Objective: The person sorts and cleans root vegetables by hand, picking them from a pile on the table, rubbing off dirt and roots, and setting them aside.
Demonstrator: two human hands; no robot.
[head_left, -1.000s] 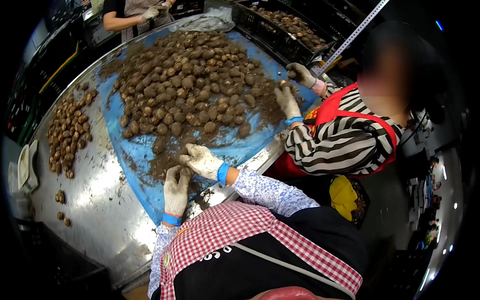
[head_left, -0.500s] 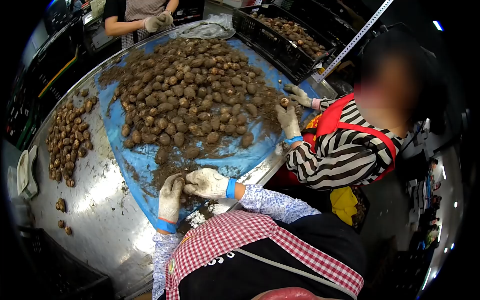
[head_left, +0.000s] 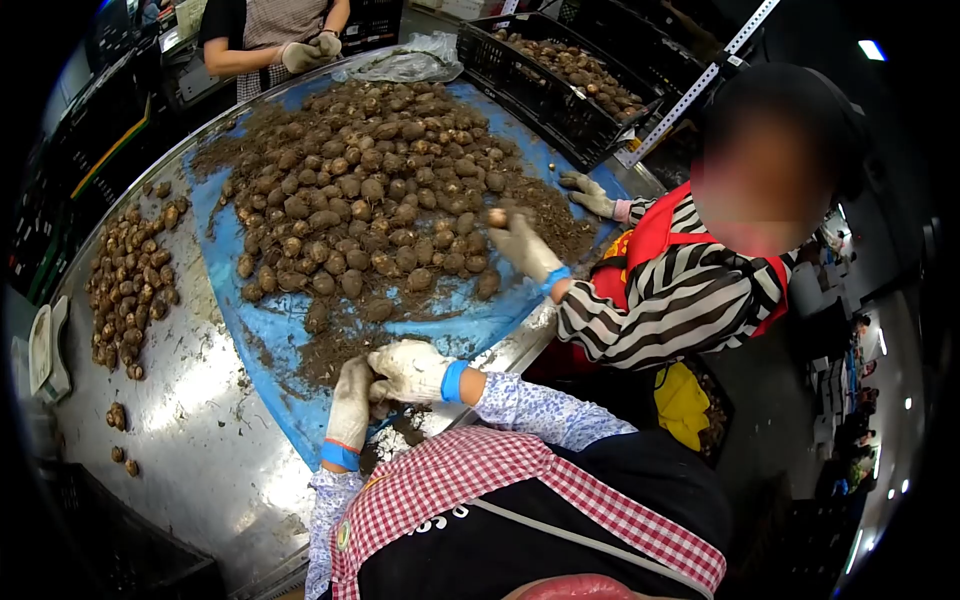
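Note:
My left hand (head_left: 350, 398) and my right hand (head_left: 412, 370), both in dirty white gloves with blue bands, meet at the near edge of the blue sheet (head_left: 265, 385). Their fingers are curled in against each other. Whatever lies between them is mostly hidden; only a dark, brownish bit shows below the fingers. Just beyond my hands, loose soil and root fibres (head_left: 335, 350) cover the sheet. Behind that rises a large heap of brown, hairy tubers (head_left: 350, 200) that look like small taros.
Cleaner tubers (head_left: 130, 285) lie in a group on the metal table (head_left: 200, 440) at left. At right, a co-worker's gloved hand (head_left: 525, 248) holds a small tuber. Another person's gloved hands (head_left: 310, 52) are across the table. A black crate (head_left: 560, 85) holds more tubers.
My hands stay together, with their fingers shifted slightly. The co-worker's nearer hand has moved left over the heap with a small tuber. The view has shifted a little.

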